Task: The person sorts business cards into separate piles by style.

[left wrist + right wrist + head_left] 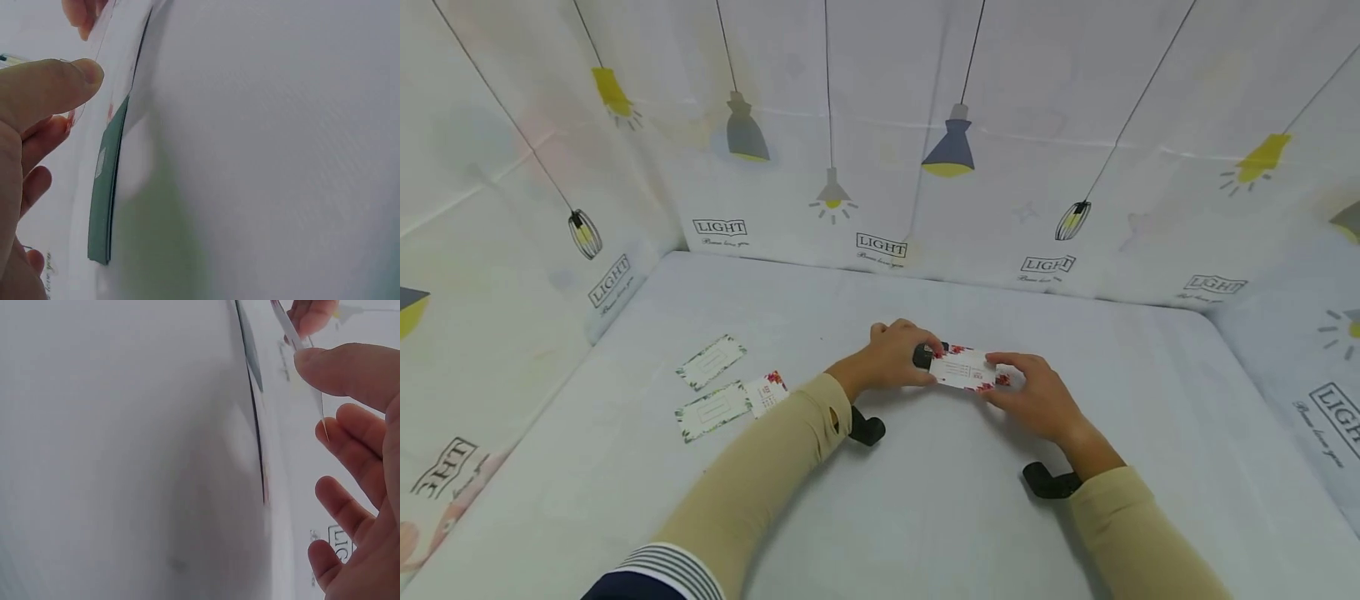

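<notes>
A white card (962, 369) with red flowers at its corners is held just over the table by both hands. My left hand (897, 354) pinches its left end between thumb and fingers. Its right end is pinched by my right hand (1036, 393), whose other fingers are spread apart in the right wrist view. Under the card lies a flat dark green piece (106, 187), mostly covered in the head view. A second red-flowered card (1003, 380) peeks out below the right end of the held one.
To the left lie a green-leaf card (711, 362), another green-leaf card (713, 411) and a red-flowered card (765, 395), partly hidden by the left sleeve (767, 458). A lamp-printed curtain (880, 125) borders the white table (940, 517).
</notes>
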Demonstrator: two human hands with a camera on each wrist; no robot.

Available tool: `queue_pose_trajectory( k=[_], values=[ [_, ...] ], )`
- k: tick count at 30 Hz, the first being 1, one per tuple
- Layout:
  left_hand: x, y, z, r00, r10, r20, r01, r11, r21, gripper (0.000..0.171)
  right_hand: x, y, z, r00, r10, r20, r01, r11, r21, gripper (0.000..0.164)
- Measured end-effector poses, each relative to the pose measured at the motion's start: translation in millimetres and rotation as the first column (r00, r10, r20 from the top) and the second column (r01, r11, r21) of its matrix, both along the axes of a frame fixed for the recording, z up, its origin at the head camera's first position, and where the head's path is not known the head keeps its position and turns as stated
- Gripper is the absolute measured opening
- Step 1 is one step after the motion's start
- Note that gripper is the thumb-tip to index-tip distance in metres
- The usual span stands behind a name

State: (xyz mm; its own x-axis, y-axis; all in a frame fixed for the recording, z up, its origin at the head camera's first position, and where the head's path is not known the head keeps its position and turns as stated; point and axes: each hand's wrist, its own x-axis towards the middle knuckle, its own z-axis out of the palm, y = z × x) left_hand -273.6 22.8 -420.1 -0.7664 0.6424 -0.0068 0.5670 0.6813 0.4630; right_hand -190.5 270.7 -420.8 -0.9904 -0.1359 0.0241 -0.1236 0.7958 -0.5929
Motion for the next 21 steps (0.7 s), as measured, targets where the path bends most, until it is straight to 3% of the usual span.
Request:
queue_pose_trajectory(
  k=[8,21],
  values=[
    [-5.2,23.6,-2.5,1.000,0.028,-0.006,-0.028,0.999,-0.041,0.044,-6.8,17.6,-8.5,0.999,-0.019,0.031,0.019,1.000,0.005,0.056],
    [-9.3,44.2,-5.7,0.998,0.052,-0.025,-0.054,0.997,-0.050,0.040,-21.3,33.7,-9.3,0.996,-0.028,0.080,0.026,0.999,0.030,0.054]
  ],
)
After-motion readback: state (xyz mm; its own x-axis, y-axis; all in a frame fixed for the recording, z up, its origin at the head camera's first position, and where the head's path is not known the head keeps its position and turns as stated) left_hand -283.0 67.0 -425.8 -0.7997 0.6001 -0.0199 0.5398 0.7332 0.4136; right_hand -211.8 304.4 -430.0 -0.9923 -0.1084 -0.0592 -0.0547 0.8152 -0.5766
